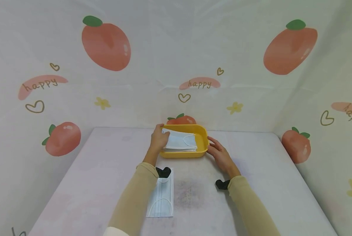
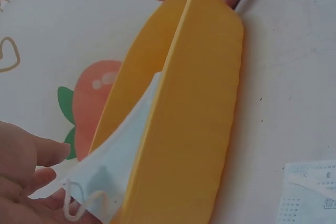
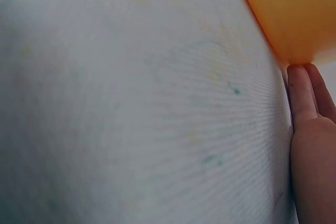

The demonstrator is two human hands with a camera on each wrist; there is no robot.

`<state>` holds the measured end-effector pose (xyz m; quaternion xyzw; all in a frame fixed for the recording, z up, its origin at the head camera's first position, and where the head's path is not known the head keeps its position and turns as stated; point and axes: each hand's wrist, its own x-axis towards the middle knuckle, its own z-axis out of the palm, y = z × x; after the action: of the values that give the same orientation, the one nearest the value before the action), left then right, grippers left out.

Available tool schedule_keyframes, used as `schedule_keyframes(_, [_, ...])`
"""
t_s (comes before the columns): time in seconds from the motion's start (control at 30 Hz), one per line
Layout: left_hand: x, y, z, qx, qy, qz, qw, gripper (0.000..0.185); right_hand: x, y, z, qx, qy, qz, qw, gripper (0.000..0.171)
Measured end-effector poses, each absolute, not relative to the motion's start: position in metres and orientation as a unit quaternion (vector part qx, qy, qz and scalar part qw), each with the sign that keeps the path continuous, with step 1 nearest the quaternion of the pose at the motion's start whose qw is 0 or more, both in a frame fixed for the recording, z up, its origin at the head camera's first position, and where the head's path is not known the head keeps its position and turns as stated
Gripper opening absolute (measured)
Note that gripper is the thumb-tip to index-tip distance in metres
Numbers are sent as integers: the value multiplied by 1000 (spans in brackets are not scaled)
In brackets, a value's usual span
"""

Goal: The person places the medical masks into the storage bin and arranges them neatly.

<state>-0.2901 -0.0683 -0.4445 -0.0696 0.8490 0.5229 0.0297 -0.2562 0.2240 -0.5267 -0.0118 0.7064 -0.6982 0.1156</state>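
Note:
A yellow plastic tray stands near the back of the table. Inside it lie light-blue face masks, stacked toward the left end. My left hand is at that end, its thumb beside the masks. In the left wrist view, thumb and fingers are apart, and a mask corner with its ear loop sticks out over the fingers. My right hand touches the tray's right end with extended fingers; the right wrist view shows those fingertips against the tray wall.
Another blue face mask lies flat on the white table in front of the tray, partly under my left forearm. A white fabric backdrop printed with fruit rises behind the table and along its sides.

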Motion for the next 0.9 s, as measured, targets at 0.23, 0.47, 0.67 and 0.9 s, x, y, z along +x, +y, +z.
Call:
schedule_keyframes(0.23, [-290, -70, -438, -61, 850, 524, -1, 62, -256, 223, -525, 2, 705, -700, 115, 57])
schedule_keyframes(0.47, [-286, -77, -438, -34, 853, 520, -10, 65, -256, 222, -525, 8, 700, -704, 118, 56])
schedule_keyframes(0.67, [-280, -84, -441, -7, 862, 506, -19, 67, -256, 222, -525, 6, 704, -699, 123, 57])
schedule_keyframes(0.9, [-267, -93, -446, 38, 868, 496, -18, 75, -256, 222, -524, 11, 702, -701, 123, 56])
